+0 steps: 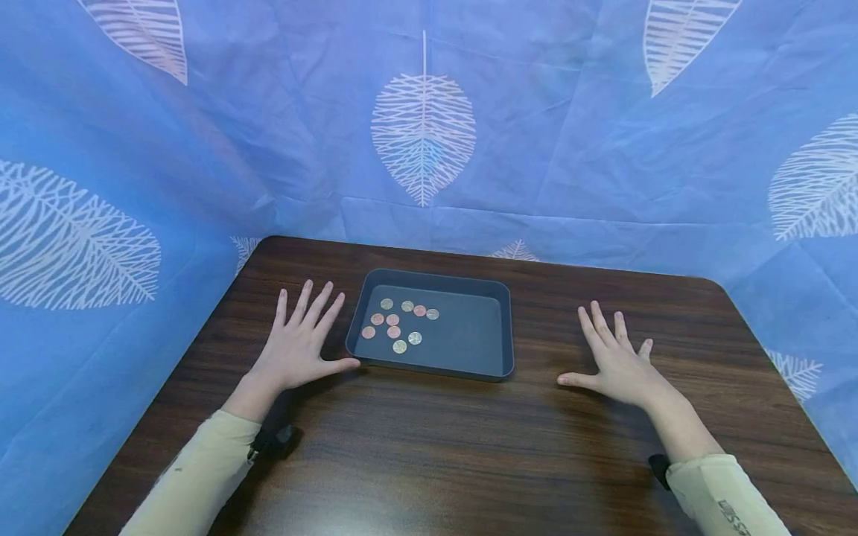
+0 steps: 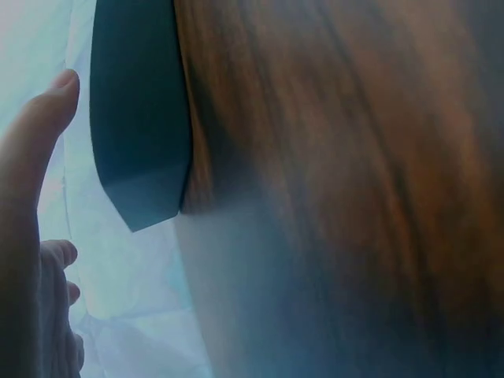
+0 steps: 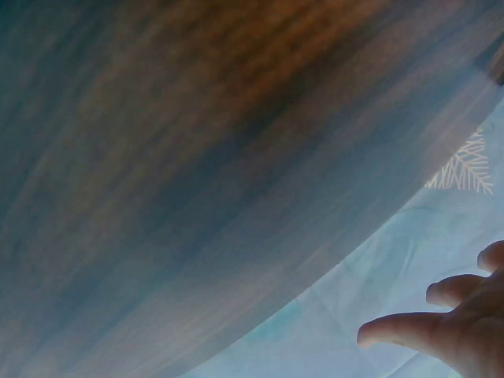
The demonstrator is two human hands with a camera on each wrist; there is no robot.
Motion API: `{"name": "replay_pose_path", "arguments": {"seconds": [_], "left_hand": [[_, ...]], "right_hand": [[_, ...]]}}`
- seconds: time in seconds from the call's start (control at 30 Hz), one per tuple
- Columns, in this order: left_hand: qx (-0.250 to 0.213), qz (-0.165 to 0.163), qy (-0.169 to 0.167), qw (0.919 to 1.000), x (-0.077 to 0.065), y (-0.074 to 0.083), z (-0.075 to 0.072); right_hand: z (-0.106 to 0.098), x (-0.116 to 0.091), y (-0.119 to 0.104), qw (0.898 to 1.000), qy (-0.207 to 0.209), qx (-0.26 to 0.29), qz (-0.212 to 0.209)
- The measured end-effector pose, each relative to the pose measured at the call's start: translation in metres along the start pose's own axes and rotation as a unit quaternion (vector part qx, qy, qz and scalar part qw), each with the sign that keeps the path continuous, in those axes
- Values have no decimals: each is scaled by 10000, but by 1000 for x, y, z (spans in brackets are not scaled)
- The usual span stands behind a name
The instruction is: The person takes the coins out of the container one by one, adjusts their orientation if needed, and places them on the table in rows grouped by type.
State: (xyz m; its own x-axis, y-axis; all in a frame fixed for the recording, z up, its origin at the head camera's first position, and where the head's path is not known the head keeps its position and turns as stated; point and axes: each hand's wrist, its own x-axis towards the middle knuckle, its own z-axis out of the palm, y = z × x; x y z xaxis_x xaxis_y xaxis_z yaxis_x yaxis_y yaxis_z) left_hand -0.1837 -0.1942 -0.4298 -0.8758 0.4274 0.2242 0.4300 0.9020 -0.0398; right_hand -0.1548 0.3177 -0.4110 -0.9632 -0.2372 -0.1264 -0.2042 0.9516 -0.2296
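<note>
A dark grey rectangular tray (image 1: pixel 469 327) lies on the brown wooden table. Several coins (image 1: pixel 393 332), some copper and some silvery or yellowish, are spread over its left half. To the tray's left is my left hand (image 1: pixel 302 346), fingers spread wide, its thumb tip right at the near left corner. The left wrist view shows the tray's outer wall (image 2: pixel 142 118) close by the thumb. My right hand (image 1: pixel 620 368) is well to the right of the tray, fingers spread, holding nothing. In the right wrist view its fingers (image 3: pixel 409 329) show at the lower right.
The wooden table (image 1: pixel 429 454) has rounded far corners. Blue cloth (image 1: pixel 536 134) printed with white leaves hangs behind it and along both sides. A dark band (image 1: pixel 271 439) sits on the left wrist, another (image 1: pixel 660 470) on the right.
</note>
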Motion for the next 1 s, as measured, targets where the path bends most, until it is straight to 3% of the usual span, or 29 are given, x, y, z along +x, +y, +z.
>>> {"name": "replay_pose_path", "arguments": {"seconds": [0.2, 0.37, 0.53, 0.77, 1.0], "left_hand": [[-81, -8, 61, 9999, 2, 2, 2], [-489, -103, 194, 9986, 1, 4, 3], [-615, -120, 327, 9975, 0, 6, 3], [-746, -157, 371, 9964, -3, 10, 7], [-980, -275, 465, 9937, -4, 15, 11]], "right_hand": [[-2, -1, -2, 9998, 19, 195, -68], [0, 1, -6, 9946, 107, 955, -385], [2, 10, -13, 9799, 381, 1751, -871], [4, 23, -40, 9620, 1149, 2057, -1379], [8, 43, -79, 9249, 1445, 2903, -1983]]}}
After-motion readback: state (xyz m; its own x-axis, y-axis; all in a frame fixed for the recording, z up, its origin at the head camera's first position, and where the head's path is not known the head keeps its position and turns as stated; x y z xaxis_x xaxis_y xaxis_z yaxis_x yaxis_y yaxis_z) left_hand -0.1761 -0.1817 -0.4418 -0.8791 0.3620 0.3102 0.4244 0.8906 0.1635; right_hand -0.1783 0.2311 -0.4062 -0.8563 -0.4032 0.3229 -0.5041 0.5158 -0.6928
